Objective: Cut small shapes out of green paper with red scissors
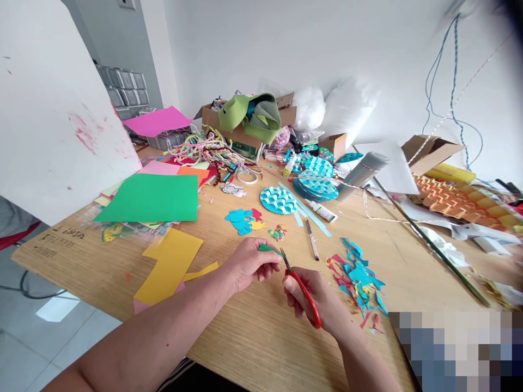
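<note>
My left hand (249, 264) pinches a small green paper piece (268, 249) just above the wooden table (253, 337). My right hand (316, 302) is wrapped round red-handled scissors (303, 291), whose blades point up at the green piece and touch its edge. Both hands are close together near the table's front middle. A pile of blue and red paper scraps (357, 277) lies just right of my right hand. Blue, red and yellow cut-out fish shapes (244, 220) lie beyond my left hand.
A green sheet (151, 198) and a yellow sheet (171, 264) lie at the left. Blue patterned paper discs (278, 200), a pen (312, 239), a glue tube (322, 210), a grey bottle (362, 170), cardboard boxes and orange folded paper (461, 198) crowd the back and right.
</note>
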A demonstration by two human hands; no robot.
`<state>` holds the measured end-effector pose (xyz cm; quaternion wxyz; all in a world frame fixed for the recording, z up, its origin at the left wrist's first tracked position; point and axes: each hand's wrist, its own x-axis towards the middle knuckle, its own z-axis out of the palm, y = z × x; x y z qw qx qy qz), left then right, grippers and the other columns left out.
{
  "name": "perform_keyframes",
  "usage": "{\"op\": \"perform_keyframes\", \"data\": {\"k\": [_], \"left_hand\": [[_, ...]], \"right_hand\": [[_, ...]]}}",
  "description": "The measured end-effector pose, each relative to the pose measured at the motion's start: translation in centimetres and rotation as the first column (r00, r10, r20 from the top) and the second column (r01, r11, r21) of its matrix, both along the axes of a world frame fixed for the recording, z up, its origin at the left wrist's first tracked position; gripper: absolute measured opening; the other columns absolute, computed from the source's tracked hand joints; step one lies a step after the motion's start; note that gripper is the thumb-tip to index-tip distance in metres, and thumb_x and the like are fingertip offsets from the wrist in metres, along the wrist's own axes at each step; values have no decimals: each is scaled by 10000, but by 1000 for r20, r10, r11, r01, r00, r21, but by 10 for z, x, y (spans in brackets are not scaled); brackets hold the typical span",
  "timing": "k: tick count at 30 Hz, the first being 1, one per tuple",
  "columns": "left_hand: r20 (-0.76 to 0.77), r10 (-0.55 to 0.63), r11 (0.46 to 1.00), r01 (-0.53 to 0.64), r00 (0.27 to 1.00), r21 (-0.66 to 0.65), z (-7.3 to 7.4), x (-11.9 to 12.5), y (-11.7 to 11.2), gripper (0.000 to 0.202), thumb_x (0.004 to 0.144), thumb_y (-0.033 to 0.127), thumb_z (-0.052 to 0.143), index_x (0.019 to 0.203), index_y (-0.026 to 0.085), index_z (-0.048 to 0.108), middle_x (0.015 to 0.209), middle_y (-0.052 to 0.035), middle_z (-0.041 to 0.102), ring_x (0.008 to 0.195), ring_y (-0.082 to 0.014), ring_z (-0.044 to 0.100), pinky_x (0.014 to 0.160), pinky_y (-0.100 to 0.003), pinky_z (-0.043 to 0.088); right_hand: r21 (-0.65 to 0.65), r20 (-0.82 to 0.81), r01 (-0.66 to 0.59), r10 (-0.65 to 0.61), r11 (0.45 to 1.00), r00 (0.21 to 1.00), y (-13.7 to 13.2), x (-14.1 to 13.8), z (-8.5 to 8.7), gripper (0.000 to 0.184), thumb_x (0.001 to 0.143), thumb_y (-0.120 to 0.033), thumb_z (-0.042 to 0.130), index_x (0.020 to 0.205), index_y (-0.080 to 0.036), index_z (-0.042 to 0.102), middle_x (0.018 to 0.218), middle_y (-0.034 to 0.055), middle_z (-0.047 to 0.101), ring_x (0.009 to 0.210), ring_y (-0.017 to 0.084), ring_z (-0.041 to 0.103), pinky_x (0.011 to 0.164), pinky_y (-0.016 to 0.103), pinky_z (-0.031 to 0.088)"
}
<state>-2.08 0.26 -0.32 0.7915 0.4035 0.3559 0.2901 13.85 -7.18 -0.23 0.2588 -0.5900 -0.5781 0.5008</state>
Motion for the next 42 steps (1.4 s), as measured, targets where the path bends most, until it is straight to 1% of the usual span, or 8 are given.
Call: {"op": "perform_keyframes", "data": {"k": [7,14,20,27,33,37,42], "left_hand": [[22,16,1000,-16,1000,11,-1,1,0,172,596,246,702,624,133,575,535,14,596,361,-43,443,320,-166,253],[-1,21,1000,-21,1000,23,-4,1,1,164,596,242,693,608,135,569,524,17,585,356,-42,429,325,-171,230],[-23,27,999,-26,999,30,0,1,1,176,577,243,688,577,143,543,510,24,567,354,-39,420,329,-174,217],[-17,39,999,-39,999,15,1,0,1,177,575,259,685,583,142,553,514,25,563,351,-35,410,331,-177,198],[-46,42,999,-40,998,32,4,2,1,180,559,265,683,580,142,553,496,28,551,346,-36,400,333,-180,195],[-65,27,998,-23,998,60,5,2,1,167,569,262,670,578,140,555,493,30,547,338,-35,392,331,-184,193],[-49,18,998,-15,999,60,4,0,1,165,591,260,663,572,141,552,503,26,552,345,-35,404,331,-182,192]], "right_hand": [[1,6,12,-12,1000,1000,0,0,-1,444,811,-582,565,654,-174,484,542,-7,566,383,103,532,354,181,328],[8,11,-1,1,1000,1000,1,1,0,428,818,-565,565,664,-173,487,557,-8,569,395,104,540,369,184,341],[2,21,-9,9,1000,1000,0,1,0,426,820,-561,564,660,-178,474,560,-8,568,402,108,544,370,186,341],[-3,21,-6,6,1000,1000,1,0,2,447,809,-581,566,649,-172,482,549,-9,565,385,100,532,357,180,325],[2,12,-11,11,1000,1000,0,0,3,443,804,-586,571,659,-177,479,556,-12,563,403,108,544,372,189,345],[0,13,-19,19,1000,1000,-1,1,3,443,801,-592,573,671,-179,481,563,-9,566,415,112,549,380,197,351],[-2,10,-8,8,1000,1000,-1,1,2,459,801,-604,567,659,-177,477,549,-10,560,399,104,533,370,194,337]]}}
